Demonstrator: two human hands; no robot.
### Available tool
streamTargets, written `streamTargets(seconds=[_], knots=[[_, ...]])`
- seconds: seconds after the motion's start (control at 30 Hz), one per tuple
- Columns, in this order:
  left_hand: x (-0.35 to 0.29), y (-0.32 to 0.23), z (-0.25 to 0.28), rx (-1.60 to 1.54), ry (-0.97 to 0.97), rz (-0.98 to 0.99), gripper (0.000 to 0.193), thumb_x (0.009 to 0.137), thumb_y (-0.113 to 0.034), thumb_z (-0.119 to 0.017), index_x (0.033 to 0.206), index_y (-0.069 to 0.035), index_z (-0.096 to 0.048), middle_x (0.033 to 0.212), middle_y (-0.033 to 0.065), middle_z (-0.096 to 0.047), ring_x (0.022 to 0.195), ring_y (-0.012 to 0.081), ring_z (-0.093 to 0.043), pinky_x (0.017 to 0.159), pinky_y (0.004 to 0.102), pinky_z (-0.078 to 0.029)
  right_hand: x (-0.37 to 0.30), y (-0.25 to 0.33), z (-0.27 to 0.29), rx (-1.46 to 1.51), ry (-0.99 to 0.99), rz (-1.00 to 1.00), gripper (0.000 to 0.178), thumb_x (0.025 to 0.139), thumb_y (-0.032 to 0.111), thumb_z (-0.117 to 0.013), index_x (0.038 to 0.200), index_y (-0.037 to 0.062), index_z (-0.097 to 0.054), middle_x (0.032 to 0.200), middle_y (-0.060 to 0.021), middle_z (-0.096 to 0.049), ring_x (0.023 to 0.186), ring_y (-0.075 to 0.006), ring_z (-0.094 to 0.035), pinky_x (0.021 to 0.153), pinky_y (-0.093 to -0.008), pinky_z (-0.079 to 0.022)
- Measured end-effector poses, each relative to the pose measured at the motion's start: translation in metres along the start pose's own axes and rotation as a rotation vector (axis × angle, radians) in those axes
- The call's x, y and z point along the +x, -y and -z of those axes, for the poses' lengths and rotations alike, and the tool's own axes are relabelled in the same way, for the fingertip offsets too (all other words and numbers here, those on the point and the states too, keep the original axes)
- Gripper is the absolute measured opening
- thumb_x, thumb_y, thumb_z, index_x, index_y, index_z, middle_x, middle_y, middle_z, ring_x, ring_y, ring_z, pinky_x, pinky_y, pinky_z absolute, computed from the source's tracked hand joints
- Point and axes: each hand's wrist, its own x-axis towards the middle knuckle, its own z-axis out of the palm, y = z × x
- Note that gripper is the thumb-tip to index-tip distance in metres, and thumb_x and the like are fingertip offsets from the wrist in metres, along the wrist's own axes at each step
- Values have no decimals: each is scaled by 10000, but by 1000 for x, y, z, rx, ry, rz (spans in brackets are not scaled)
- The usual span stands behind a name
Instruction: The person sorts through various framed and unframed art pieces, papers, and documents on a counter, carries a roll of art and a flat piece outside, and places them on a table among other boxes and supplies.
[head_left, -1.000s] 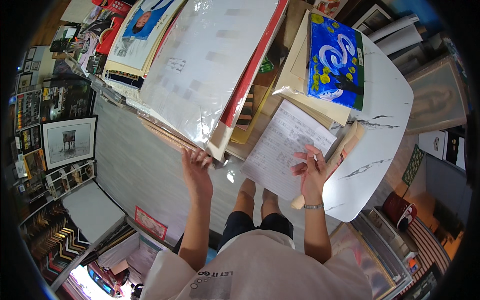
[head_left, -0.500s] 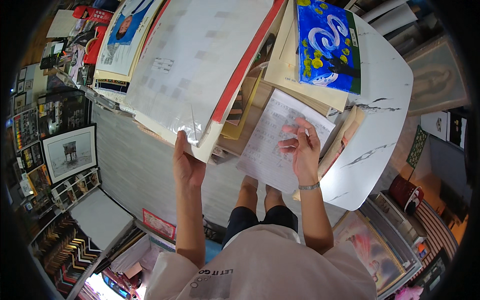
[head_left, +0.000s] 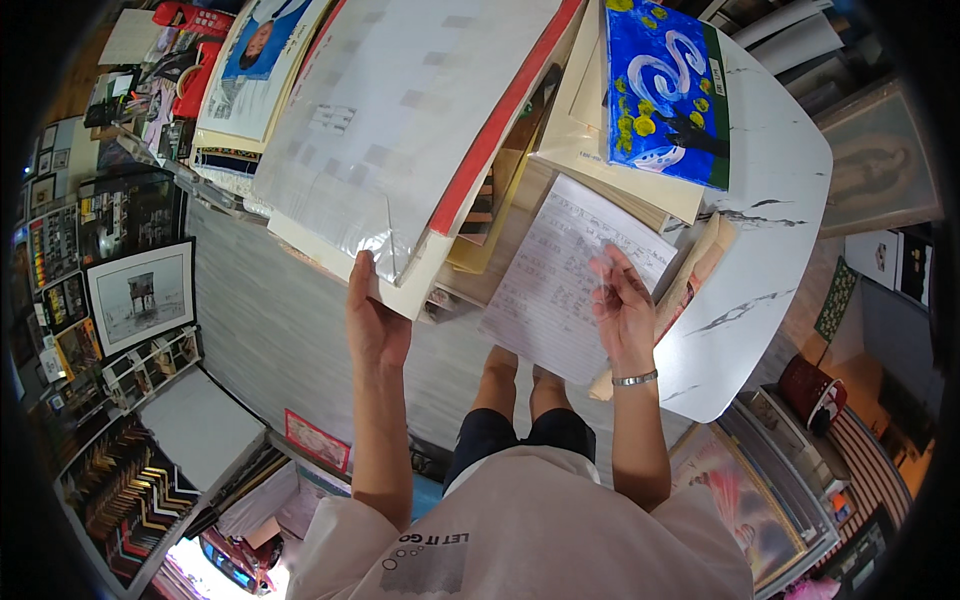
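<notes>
The left hand (head_left: 375,320) grips the near corner of a large flat board (head_left: 400,130), fingers curled up behind its cream edge. The board is wide and rectangular, wrapped in glossy, crinkled clear film over a pale grey face with faint square patches, and it has a red strip running along its right edge. It is tilted up over the table, reaching from the hand toward 12 o'clock and covering much of the pile beneath.

At 3 o'clock from that hand, the right hand (head_left: 622,310) lies flat with its fingers spread on a thin white sheet of paper (head_left: 560,290) covered in lines of handwriting. A metal bracelet (head_left: 635,379) circles the wrist. The sheet rests on stacked cream boards and overhangs the table's near edge.

At 12 o'clock from the right hand lies a small canvas (head_left: 665,90) painted blue with white swirls and yellow dots, matte and textured. The table (head_left: 770,240) is smooth white with dark marble-like veins and a rounded corner.
</notes>
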Motion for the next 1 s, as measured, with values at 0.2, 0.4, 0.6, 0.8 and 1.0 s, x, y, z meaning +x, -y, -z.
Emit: streamTargets(seconds=[0.2,0.4,0.6,0.8,1.0], knots=[[2,-2,1,8,28,-13,381,1022,-299,-509,1319,-61,-512,1260,85,-632,1134,223,-638,976,390,-530,-2,8,-35,-463,-83,160,333,1058,178,-431,1361,43,-463,1069,-173,-678,688,-189,-701,537,-265,-575],[-3,-7,-4,-19,52,-28,408,1020,-288,-516,1351,-52,-484,1276,104,-624,1138,238,-637,974,391,-533,18,27,-32,-666,-26,254,318,1047,77,-345,1344,-7,-421,1051,-200,-671,689,-209,-709,536,-272,-589],[-4,-11,-5,-29,72,-9,412,1022,-292,-508,1335,-24,-497,1234,116,-651,1114,246,-651,973,392,-532,26,30,-50,-675,12,226,322,1047,79,-352,1349,-15,-412,1058,-198,-666,698,-210,-706,554,-275,-593],[-3,-4,-4,-35,78,-23,378,1027,-284,-503,1277,-2,-523,1224,111,-627,1121,225,-629,972,392,-524,64,10,-85,-589,101,173,335,1054,107,-357,1370,8,-407,1076,-179,-662,757,-231,-715,570,-298,-598],[-11,-2,-13,-18,28,-5,388,1012,-275,-545,1272,11,-521,1190,107,-629,1101,212,-627,970,378,-516,104,-14,-144,-513,103,161,270,1048,108,-358,1297,7,-388,1042,-174,-647,798,-243,-708,651,-347,-619]])
